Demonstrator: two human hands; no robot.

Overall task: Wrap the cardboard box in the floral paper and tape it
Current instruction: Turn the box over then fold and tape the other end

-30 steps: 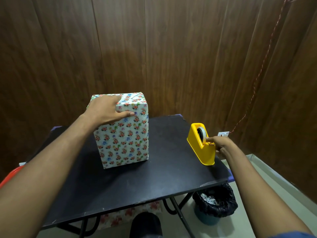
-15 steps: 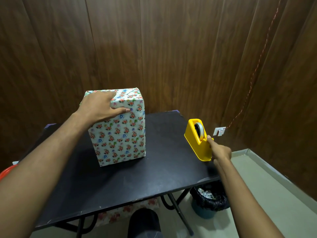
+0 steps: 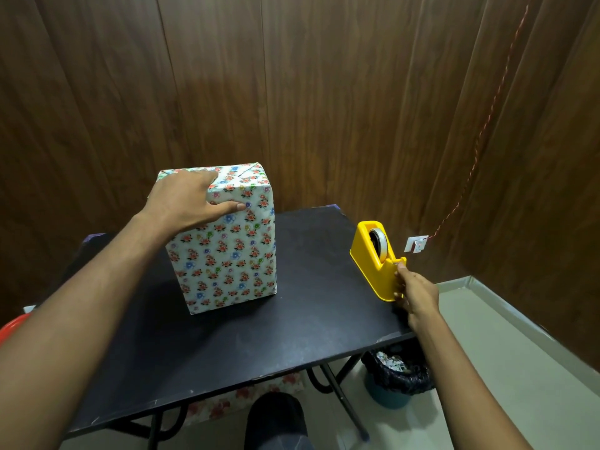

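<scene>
The tall cardboard box (image 3: 227, 245) stands upright on the black tabletop (image 3: 292, 323), already fully covered in white floral wrapping paper, so the wrapping itself looks done. The left hand (image 3: 186, 199) lies spread over its top near edge, fingers flat on the folded top flap and thumb down the front face, holding the paper closed. The right hand (image 3: 417, 295) pinches at the cutter end of the yellow plastic tape dispenser (image 3: 376, 258) near the tabletop's right edge, so taping the top fold probably remains.
</scene>
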